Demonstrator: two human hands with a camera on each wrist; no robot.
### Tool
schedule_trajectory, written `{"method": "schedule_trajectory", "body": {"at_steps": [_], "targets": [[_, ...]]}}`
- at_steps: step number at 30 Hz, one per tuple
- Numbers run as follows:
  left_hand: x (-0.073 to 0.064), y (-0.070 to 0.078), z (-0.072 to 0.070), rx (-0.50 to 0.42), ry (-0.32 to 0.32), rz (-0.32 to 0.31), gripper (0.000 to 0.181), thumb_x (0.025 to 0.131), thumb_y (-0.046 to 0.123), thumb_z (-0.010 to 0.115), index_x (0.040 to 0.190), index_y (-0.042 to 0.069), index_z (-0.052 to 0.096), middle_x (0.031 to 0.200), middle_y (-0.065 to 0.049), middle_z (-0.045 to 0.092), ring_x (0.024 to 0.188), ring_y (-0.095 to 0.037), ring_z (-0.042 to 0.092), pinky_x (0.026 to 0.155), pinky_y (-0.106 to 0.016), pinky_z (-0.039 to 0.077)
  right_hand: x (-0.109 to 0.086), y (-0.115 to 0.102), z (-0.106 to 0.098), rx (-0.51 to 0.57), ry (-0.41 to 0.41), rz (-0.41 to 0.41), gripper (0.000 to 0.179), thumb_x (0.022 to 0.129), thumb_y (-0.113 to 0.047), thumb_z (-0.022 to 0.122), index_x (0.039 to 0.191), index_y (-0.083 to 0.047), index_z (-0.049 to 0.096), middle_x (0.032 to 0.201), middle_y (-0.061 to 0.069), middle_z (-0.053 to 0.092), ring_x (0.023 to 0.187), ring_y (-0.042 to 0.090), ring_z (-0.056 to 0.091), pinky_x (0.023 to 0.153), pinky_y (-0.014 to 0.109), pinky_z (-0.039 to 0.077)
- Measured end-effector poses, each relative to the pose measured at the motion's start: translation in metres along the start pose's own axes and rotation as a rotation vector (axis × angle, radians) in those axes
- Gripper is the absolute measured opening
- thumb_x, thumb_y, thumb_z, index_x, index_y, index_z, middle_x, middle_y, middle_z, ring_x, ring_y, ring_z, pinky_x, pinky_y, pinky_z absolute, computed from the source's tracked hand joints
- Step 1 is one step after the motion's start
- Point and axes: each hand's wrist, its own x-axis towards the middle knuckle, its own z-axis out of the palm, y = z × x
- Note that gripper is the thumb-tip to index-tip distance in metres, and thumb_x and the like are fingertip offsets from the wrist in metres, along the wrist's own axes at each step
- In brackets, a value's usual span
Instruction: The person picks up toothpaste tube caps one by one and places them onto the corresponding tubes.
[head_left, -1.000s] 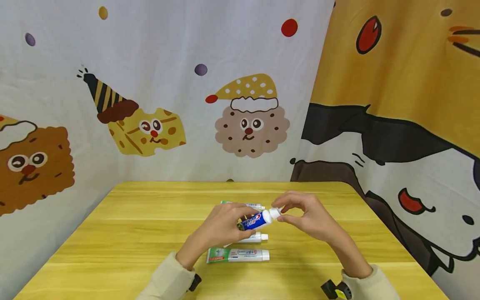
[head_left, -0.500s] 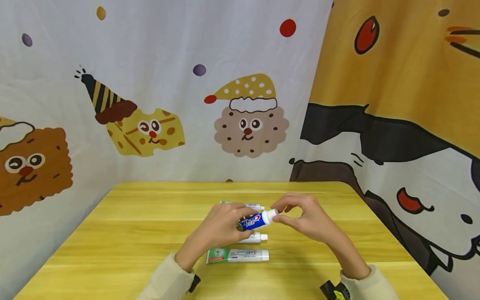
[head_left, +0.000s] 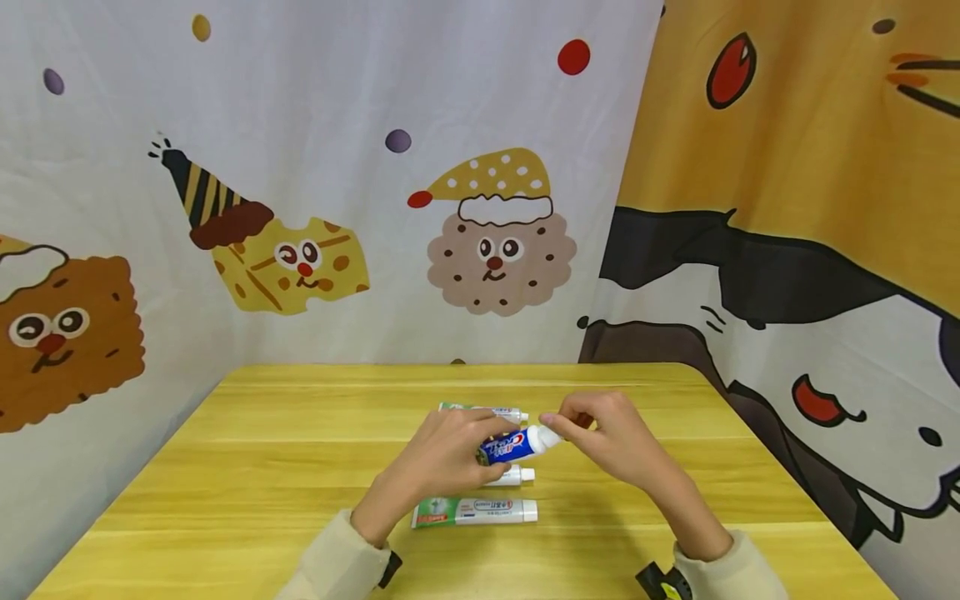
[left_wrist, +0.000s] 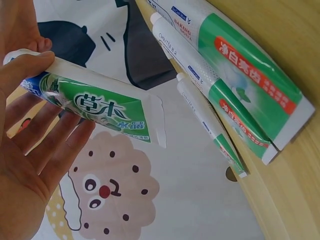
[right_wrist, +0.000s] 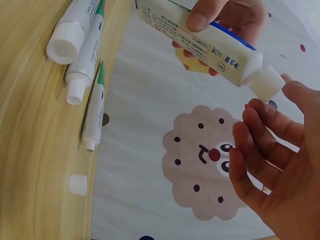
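My left hand grips a blue, green and white toothpaste tube above the table, its capped end pointing right. The left wrist view shows the tube's green label and flat crimped tail, with the thumb on one side and fingers beneath. At the tube's mouth sits a white cap, pinched by the thumb and forefinger of my right hand. The cap is in line with the neck and meets the tube's white shoulder. The other right fingers are loosely bent below it.
Three green and white toothpaste tubes lie in a row on the wooden table: a large one nearest, a medium one and a small one farthest. A loose white cap stands beyond the small tube. A patterned curtain hangs behind.
The cap was slightly apart from the tube's mouth a second ago and is now against it. My right thumb and forefinger have turned around the cap; my left hand barely moved.
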Motion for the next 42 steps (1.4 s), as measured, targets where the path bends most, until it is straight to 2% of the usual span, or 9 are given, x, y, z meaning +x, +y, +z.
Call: {"method": "schedule_trajectory", "body": {"at_steps": [7,15,18,22,24,26,31,38,42], "targets": [[0.0,0.0,0.002,-0.001,0.003,0.004,0.045,0.089,0.038,0.08,0.13,0.021,0.073,0.12,0.001,0.077,0.074,-0.004,0.063,0.058,-0.015,0.041,-0.001,-0.001,0.004,-0.067,0.014,0.032,0.045,0.102,-0.034,0.065,0.059,-0.027,0.054,0.053,-0.019,0.042,0.047,0.001,0.037,0.047,0.021,0.034],[-0.001,0.001,0.001,0.002,0.012,0.001,0.045,0.088,0.039,0.08,0.129,0.022,0.073,0.12,0.001,0.077,0.076,-0.005,0.064,0.059,-0.015,0.043,-0.002,-0.003,0.001,-0.109,0.003,0.095,0.054,0.107,-0.038,0.055,0.054,-0.025,0.055,0.048,-0.02,0.042,0.044,0.002,0.035,0.048,0.023,0.034],[-0.001,0.001,0.0,-0.003,0.012,-0.003,0.045,0.088,0.039,0.081,0.129,0.022,0.073,0.12,0.002,0.077,0.073,-0.003,0.061,0.059,-0.015,0.042,-0.003,-0.003,-0.004,-0.065,0.02,0.096,0.039,0.106,-0.035,0.057,0.069,-0.025,0.064,0.056,-0.018,0.05,0.048,0.002,0.045,0.05,0.023,0.041],[-0.001,0.0,-0.001,-0.003,0.012,-0.008,0.045,0.087,0.039,0.081,0.128,0.023,0.073,0.115,0.003,0.077,0.07,-0.001,0.057,0.057,-0.015,0.041,-0.004,-0.002,-0.011,0.047,0.011,-0.025,0.005,0.101,-0.021,0.067,0.103,-0.024,0.071,0.086,-0.012,0.069,0.07,0.003,0.062,0.065,0.025,0.055],[-0.001,0.0,-0.002,0.003,0.012,-0.013,0.044,0.087,0.04,0.081,0.128,0.023,0.073,0.113,0.003,0.078,0.068,0.0,0.056,0.057,-0.015,0.041,-0.004,-0.001,-0.014,0.077,-0.024,-0.094,0.018,0.096,-0.015,0.072,0.113,-0.023,0.07,0.099,-0.01,0.072,0.079,0.004,0.065,0.071,0.027,0.058],[-0.001,-0.001,-0.002,0.008,0.01,-0.017,0.044,0.088,0.04,0.081,0.128,0.023,0.072,0.111,0.003,0.078,0.067,0.0,0.055,0.056,-0.016,0.04,-0.004,0.0,-0.015,0.089,-0.061,-0.144,0.025,0.093,-0.013,0.076,0.116,-0.022,0.07,0.106,-0.007,0.073,0.085,0.004,0.067,0.074,0.029,0.059],[-0.001,-0.001,-0.003,0.003,0.018,-0.012,0.044,0.087,0.04,0.082,0.127,0.023,0.073,0.109,0.004,0.078,0.067,0.001,0.056,0.057,-0.015,0.04,-0.003,0.001,-0.014,0.074,-0.099,-0.163,0.021,0.091,-0.014,0.079,0.111,-0.021,0.072,0.104,-0.008,0.074,0.084,0.002,0.067,0.073,0.031,0.06],[-0.001,0.001,-0.004,0.005,0.009,-0.011,0.044,0.088,0.039,0.081,0.128,0.023,0.072,0.115,0.004,0.077,0.068,0.0,0.054,0.057,-0.015,0.04,-0.003,-0.002,-0.012,0.038,-0.079,-0.107,0.007,0.094,-0.024,0.077,0.094,-0.028,0.072,0.09,-0.017,0.071,0.078,-0.001,0.064,0.071,0.026,0.058],[-0.001,0.002,-0.003,-0.001,0.006,-0.004,0.044,0.088,0.038,0.081,0.129,0.022,0.073,0.118,0.002,0.077,0.067,-0.001,0.054,0.056,-0.015,0.04,-0.002,-0.002,-0.01,0.016,-0.066,-0.082,0.015,0.097,-0.026,0.073,0.084,-0.031,0.069,0.078,-0.021,0.066,0.071,-0.002,0.06,0.068,0.025,0.057]]}}
